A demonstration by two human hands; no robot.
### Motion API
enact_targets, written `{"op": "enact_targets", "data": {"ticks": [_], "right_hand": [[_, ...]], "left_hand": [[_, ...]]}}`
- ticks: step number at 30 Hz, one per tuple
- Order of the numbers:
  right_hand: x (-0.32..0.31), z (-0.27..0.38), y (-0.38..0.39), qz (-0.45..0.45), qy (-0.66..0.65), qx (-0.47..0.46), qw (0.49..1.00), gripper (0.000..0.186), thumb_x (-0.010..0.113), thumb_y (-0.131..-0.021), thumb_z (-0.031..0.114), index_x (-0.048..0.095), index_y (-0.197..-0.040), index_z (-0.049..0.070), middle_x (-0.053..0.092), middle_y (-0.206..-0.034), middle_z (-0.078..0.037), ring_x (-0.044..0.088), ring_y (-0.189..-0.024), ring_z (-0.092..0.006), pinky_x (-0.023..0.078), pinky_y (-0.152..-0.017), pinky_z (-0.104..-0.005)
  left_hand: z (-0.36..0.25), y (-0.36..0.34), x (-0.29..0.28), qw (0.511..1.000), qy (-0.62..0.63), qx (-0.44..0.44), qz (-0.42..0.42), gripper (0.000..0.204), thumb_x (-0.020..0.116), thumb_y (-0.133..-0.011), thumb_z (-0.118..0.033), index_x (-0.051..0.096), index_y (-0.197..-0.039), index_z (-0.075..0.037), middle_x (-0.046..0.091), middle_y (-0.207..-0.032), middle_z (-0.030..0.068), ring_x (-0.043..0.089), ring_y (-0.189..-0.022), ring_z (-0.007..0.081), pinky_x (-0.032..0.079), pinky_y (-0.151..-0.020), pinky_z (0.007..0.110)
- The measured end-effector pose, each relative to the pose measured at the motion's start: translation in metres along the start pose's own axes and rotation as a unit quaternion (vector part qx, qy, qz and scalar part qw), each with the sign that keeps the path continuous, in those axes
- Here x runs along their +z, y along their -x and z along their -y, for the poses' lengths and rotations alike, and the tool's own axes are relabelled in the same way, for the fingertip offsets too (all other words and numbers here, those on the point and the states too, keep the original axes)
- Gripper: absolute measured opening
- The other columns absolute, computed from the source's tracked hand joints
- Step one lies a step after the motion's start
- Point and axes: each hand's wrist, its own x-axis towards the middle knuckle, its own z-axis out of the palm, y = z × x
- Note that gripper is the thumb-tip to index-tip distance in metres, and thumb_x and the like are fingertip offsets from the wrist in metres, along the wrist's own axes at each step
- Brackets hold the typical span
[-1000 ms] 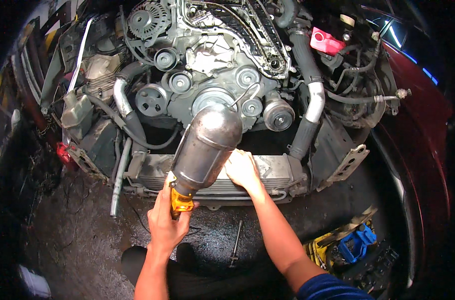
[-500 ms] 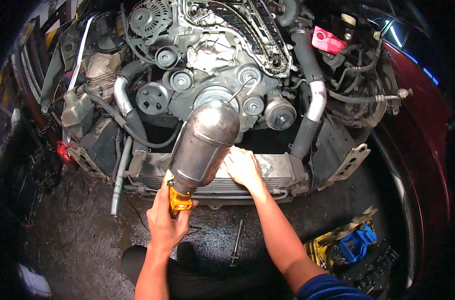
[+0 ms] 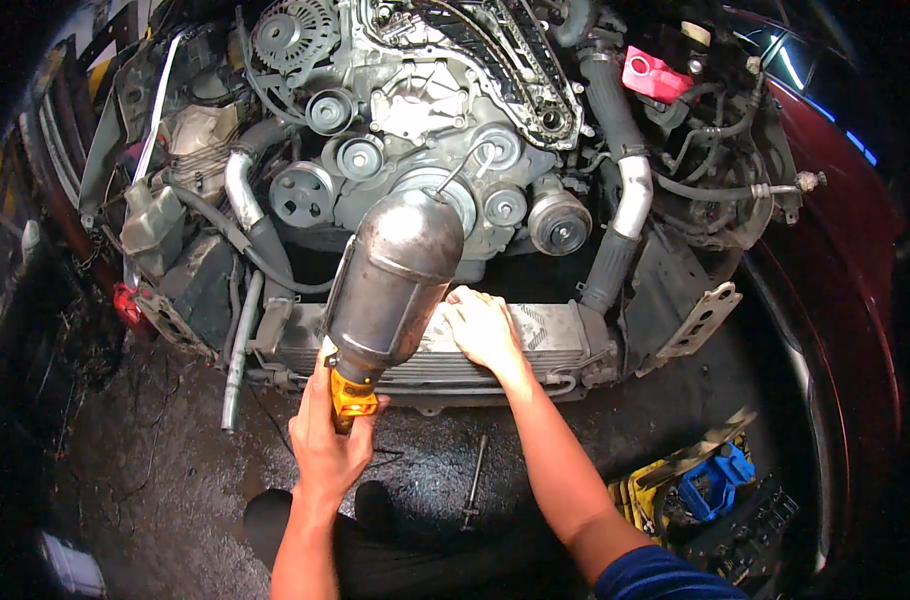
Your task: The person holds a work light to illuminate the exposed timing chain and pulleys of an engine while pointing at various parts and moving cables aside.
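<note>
My left hand [image 3: 330, 450] grips the yellow handle [image 3: 355, 395] of a hand-held work lamp with a rounded, stained metal housing [image 3: 390, 280] and a wire hook on top, held tilted in front of the crankshaft pulley [image 3: 460, 205]. My right hand [image 3: 485, 330] is at the long silver finned cooler [image 3: 550, 355], just right of the lamp, with fingers curled over its upper part; whatever the fingertips hold is unclear. Above is the engine front [image 3: 415, 110] with several pulleys and an exposed chain housing.
Curved hoses and silver pipes [image 3: 630, 200] flank the engine. A pink-red plastic part [image 3: 655, 75] is at upper right, a dark red body panel [image 3: 860, 270] far right. A long metal tool [image 3: 475, 480] lies on the wet floor, beside a yellow-and-blue tool case [image 3: 710, 485] at lower right.
The lamp in my left hand has shifted slightly left and upward. My right hand has moved a little up and left, its fingers showing more from behind the lamp.
</note>
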Motion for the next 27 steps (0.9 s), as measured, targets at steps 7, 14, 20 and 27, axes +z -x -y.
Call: {"op": "enact_targets", "data": {"ticks": [7,14,20,27], "right_hand": [[-0.008,0.014,-0.008,0.093,0.036,0.042,0.994,0.024,0.058,-0.097,0.025,0.067,-0.106,0.005,0.072,-0.104,-0.019,0.068,-0.102,-0.0363,0.049,-0.092,-0.0496],[-0.008,0.005,-0.007,0.064,0.025,0.028,0.997,0.026,0.066,-0.084,0.021,0.072,-0.087,-0.003,0.073,-0.09,-0.026,0.072,-0.088,-0.0422,0.057,-0.082,-0.0492],[-0.008,0.006,0.0,0.04,0.0,0.023,0.999,0.034,0.071,-0.084,0.028,0.075,-0.105,0.001,0.074,-0.106,-0.023,0.069,-0.105,-0.041,0.054,-0.094,-0.0461],[0.0,-0.003,-0.002,0.067,0.027,0.005,0.997,0.044,0.073,-0.084,0.033,0.072,-0.116,0.003,0.07,-0.124,-0.022,0.061,-0.121,-0.0408,0.047,-0.104,-0.0479]], "left_hand": [[0.005,0.002,0.0,1.0,0.014,0.011,0.026,0.086,0.084,-0.078,-0.007,0.041,-0.152,0.002,0.069,-0.11,0.0219,0.073,-0.09,0.0376,0.06,-0.073,0.042],[-0.006,0.0,-0.002,0.998,-0.017,-0.012,0.066,0.084,0.088,-0.076,-0.01,0.046,-0.147,0.004,0.069,-0.118,0.0249,0.073,-0.101,0.0394,0.06,-0.081,0.042],[-0.005,0.003,0.002,0.997,-0.001,0.04,0.06,0.096,0.082,-0.075,-0.007,0.035,-0.159,-0.004,0.062,-0.099,0.0129,0.069,-0.077,0.0323,0.058,-0.064,0.042],[-0.005,0.001,0.002,0.997,0.003,0.047,0.057,0.095,0.082,-0.075,-0.007,0.036,-0.158,-0.003,0.062,-0.098,0.0129,0.068,-0.076,0.0315,0.057,-0.064,0.041]]}}
